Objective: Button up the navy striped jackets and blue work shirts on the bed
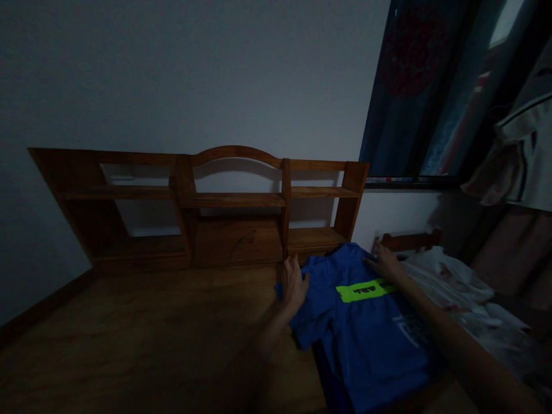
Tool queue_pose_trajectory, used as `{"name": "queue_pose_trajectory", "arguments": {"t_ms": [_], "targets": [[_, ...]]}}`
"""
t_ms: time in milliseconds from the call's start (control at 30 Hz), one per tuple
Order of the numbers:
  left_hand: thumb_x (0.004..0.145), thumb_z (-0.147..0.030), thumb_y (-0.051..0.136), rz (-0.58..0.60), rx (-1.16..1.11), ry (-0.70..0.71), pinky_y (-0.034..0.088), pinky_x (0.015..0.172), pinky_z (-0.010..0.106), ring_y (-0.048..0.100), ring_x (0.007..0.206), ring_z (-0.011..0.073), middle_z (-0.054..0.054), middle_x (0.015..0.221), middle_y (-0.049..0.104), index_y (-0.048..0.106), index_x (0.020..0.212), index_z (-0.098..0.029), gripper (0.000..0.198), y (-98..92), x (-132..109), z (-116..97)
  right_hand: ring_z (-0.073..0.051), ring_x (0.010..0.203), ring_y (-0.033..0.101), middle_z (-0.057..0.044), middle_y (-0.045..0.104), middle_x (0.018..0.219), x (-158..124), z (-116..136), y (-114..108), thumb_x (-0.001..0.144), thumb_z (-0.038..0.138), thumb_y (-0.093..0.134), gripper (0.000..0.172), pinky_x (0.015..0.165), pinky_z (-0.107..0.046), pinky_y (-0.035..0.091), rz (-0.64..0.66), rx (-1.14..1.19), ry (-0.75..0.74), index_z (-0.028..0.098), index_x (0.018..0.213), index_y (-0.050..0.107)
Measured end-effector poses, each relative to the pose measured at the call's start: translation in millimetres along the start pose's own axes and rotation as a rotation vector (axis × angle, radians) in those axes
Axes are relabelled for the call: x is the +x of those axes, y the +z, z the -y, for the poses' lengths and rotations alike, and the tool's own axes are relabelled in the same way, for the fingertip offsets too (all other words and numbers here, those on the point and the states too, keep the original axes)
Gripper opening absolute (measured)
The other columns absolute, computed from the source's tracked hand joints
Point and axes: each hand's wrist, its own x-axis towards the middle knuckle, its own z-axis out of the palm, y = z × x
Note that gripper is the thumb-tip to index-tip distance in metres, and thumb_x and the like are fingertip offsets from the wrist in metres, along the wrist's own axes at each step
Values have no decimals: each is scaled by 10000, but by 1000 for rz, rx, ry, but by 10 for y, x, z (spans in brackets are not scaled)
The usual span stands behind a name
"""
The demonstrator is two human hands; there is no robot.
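Blue shirt (pixel 366 339) lies spread, upper end against the foot of the wooden shelf (pixel 233 200), on the right part of the wooden surface (pixel 172 339). Dark blue cloth (pixel 326 368) shows under its left edge.

Left hand (pixel 295 284) over the shirt's upper left edge, fingers half bent; cannot tell whether it grips cloth. Right hand (pixel 386 261) at the upper right edge, thumb and fingers spread, no fabric visibly pinched.

Risks, as judged: an uneven pull by the two hands could skew the shirt or crease the left sleeve (pixel 308 330), which already sits rumpled. The right forearm, crossing low over that side, could drag the body of the shirt toward the pale crumpled cloth (pixel 457 282) nearby. Poor light makes a missed fold likely.

Orientation: long axis runs from the shelf toward the person, slanting slightly right. Collar end appears to face the shelf; hem lies nearest the person. Green strip (pixel 362 291) crosses the chest, roughly square to that axis; its lettering is too blurred to read.
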Motion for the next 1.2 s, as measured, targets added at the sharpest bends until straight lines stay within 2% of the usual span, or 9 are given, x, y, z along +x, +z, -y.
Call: {"name": "queue_pose_trajectory", "arguments": {"t_ms": [100, 200, 300, 467, 667, 800, 900, 1033, 1200], "targets": [[887, -244, 391, 18, 85, 273, 166, 1110, 405, 183, 1365, 232, 53, 1501, 168, 278, 1399, -258, 525, -170, -70, -142, -312, 1296, 317, -152, 319, 1429, -248, 226, 136, 852, 573, 379, 698, 1061, -447, 254, 21, -110, -165, 163, 1411, 288], [901, -394, 376, 268, 135, 509, 149, 1116, 431, 158, 1375, 231, -7, 1474, 276, 424, 1319, -323, 426, -218, -115, -125, -284, 1354, 210, -64, 227, 1485, -508, 467, 285, 880, 595, 289, 616, 1083, -468, 199, 130, -131, -324, 291, 1415, 274], [892, -520, 320, 418, 195, 467, 247, 1071, 448, 181, 1369, 253, -9, 1464, 307, 404, 1335, -330, 489, -197, -193, 73, -278, 1372, 159, -55, 194, 1496, -675, 594, 398, 879, 624, 238, 619, 1086, -506, 157, 213, -141, -362, 319, 1417, 257], [910, -502, 287, 452, 290, 472, 278, 1047, 452, 320, 1310, 253, 20, 1478, 278, 245, 1413, -309, 540, -365, -388, 526, -286, 1382, 112, -82, 137, 1506, -841, 804, 399, 863, 652, 244, 667, 1076, -546, 139, 242, -114, -383, 310, 1434, 196], [913, -346, 378, 317, 346, 516, 221, 1076, 419, 415, 1226, 217, 64, 1286, 521, 513, 1231, -243, 360, -920, -453, 1122, -260, 1350, 231, -68, 247, 1477, -981, 1539, 177, 897, 547, 322, 564, 1097, -477, 146, 203, -65, -701, 284, 1396, 317], [857, -189, 457, 232, 300, 409, 336, 989, 376, 512, 1081, 208, 75, 1086, 606, 610, 1044, -202, 242, -1190, -329, 1531, -239, 1154, 465, -119, 502, 1268, -672, 2069, 191, 905, 406, 388, 428, 1003, -367, 309, 116, -63, -634, 193, 1267, 471], [843, -155, 470, 137, 160, 225, 427, 844, 306, 572, 929, 171, 55, 988, 622, 624, 950, -195, 192, -1237, -241, 1735, -208, 963, 544, -107, 581, 1080, -437, 2341, 408, 902, 337, 396, 309, 860, -301, 381, 99, -66, -524, 183, 1128, 539], [804, -206, 561, 14, -22, 30, 436, 665, 229, 576, 718, 121, 14, 802, 617, 596, 807, -172, 49, -1185, -215, 1804, -190, 913, 547, -100, 592, 1001, -427, 2448, 818, 896, 293, 407, 241, 803, -267, 381, 105, -36, -486, 170, 1019, 574], [779, -271, 611, 48, -126, 24, 401, 583, 198, 551, 640, 106, -8, 712, 605, 571, 743, -174, 111, -1134, -262, 1707, -165, 886, 558, -73, 616, 936, -482, 2293, 1103, 893, 278, 415, 226, 782, -234, 389, 170, 75, -520, 170, 949, 605]]}}
